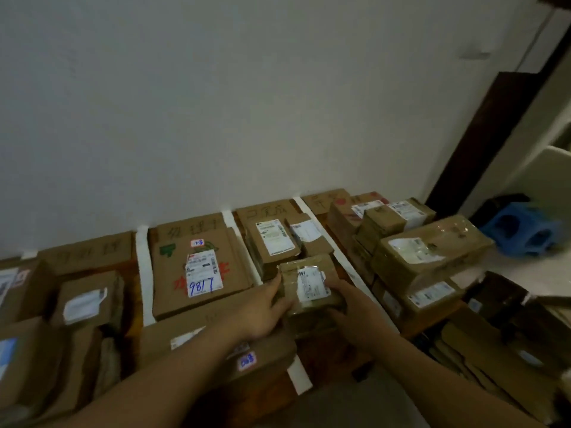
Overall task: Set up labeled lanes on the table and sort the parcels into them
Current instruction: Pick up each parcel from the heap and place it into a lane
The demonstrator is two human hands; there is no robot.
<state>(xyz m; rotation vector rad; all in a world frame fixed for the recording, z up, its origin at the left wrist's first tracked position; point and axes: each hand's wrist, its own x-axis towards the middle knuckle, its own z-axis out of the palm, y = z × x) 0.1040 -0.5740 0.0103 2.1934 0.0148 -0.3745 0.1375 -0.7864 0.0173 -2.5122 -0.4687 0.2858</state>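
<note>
Shows four lanes split by white strips (pixel 144 273), each headed by a handwritten cardboard sign (pixel 268 212) and holding brown parcels (pixel 173 273), stacked highest at the right. Grips a small box (pixel 309 288) from both sides in the third lane from the left, left hand (pixel 262 310) curled on its left edge, right hand (pixel 355 316) cupped round its right. Looks glossy with clear tape, white label on top.

Light is dim and flat, greying the plain white wall (pixel 247 103). The small taped brown cardboard parcel (pixel 309 285) at centre is sharpest; the blue plastic stool (pixel 522 230) at three o'clock and the brown cardboard boxes (pixel 46 335) at eight o'clock smear. The dark wooden door frame (pixel 482 143) at two o'clock leans from lens distortion.
</note>
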